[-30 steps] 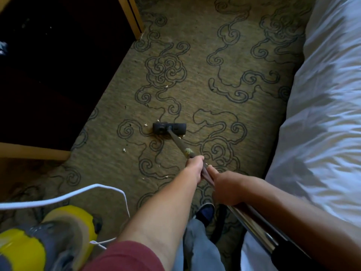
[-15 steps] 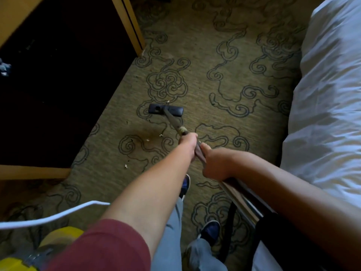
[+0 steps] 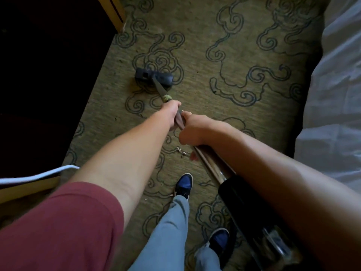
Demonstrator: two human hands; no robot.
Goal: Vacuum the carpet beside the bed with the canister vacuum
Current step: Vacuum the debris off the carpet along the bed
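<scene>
The black vacuum floor head (image 3: 154,78) lies flat on the olive carpet (image 3: 224,61) with its dark swirl pattern. A metal wand (image 3: 159,89) runs back from it to my hands. My left hand (image 3: 172,112) grips the wand nearest the head. Just behind it, my right hand (image 3: 192,130) grips the same wand. The wand continues under my right forearm to a black hose cuff (image 3: 236,190). Pale crumbs (image 3: 180,150) lie on the carpet below my hands.
The white bed (image 3: 336,98) fills the right side. A dark wooden cabinet (image 3: 39,75) with light trim stands on the left. A white power cord (image 3: 35,176) crosses the lower left. My two blue shoes (image 3: 184,184) stand on the carpet.
The floor head has slid forward, away from me, past the crumbs. I have stepped forward and the yellow canister has dropped out of view at the lower left.
</scene>
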